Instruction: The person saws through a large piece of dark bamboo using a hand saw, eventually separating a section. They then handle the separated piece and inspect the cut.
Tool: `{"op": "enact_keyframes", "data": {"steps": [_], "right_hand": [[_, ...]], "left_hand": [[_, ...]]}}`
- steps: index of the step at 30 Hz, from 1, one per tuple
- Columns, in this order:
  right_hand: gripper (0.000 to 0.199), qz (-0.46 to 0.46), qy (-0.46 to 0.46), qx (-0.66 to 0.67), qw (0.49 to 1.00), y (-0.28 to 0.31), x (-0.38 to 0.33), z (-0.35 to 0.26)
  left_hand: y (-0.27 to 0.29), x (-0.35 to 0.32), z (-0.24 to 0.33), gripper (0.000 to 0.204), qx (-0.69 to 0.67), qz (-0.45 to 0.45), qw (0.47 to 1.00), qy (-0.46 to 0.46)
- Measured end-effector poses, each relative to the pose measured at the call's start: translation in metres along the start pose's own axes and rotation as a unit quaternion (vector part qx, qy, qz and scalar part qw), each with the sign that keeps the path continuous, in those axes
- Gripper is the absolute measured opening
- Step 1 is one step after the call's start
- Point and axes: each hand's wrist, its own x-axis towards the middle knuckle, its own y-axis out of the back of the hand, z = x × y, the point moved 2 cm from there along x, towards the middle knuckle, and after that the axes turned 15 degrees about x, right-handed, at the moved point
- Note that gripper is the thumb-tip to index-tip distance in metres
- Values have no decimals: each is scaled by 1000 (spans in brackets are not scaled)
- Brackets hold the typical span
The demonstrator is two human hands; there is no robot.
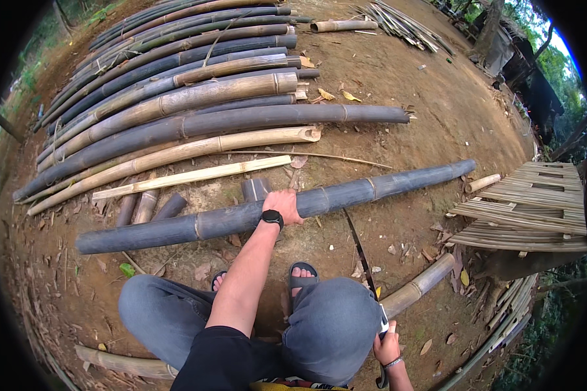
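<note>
A long dark bamboo pole (241, 216) lies across in front of me, tilted up toward the right. My left hand (284, 207), with a black watch at the wrist, grips it from above near its middle. Under the pole by that hand, a short dark bamboo piece (257, 188) sticks out. Low at the right, beside my knee, my right hand (388, 347) is closed round the handle of a saw (362, 260) with a long, narrow dark blade. The blade points up and away, its tip at the pole's near edge, right of my left hand. Whether it touches cannot be told.
Many bamboo poles (176, 101) lie side by side at the far left. A pale split strip (195, 177) rests beyond the dark pole. Slatted bamboo panels (535, 208) stand at the right, near a bamboo length (419, 287). Thin strips (407, 26) are heaped far off.
</note>
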Motion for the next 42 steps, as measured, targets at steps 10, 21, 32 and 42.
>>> {"op": "enact_keyframes", "data": {"steps": [10, 21, 32, 42], "right_hand": [[43, 14, 26, 32, 999, -79, 162, -17], [44, -8, 19, 39, 999, -108, 179, -27], [44, -21, -4, 19, 1000, -124, 176, -6], [42, -32, 46, 84, 995, -117, 169, -23]], "left_hand": [[-3, 1, 1, 73, -10, 25, 1000, 2], [-4, 2, 0, 73, -18, 1, 1000, 11], [-1, 10, 4, 75, -11, -30, 999, 3], [0, 7, 1, 76, -5, -37, 999, 11]]}}
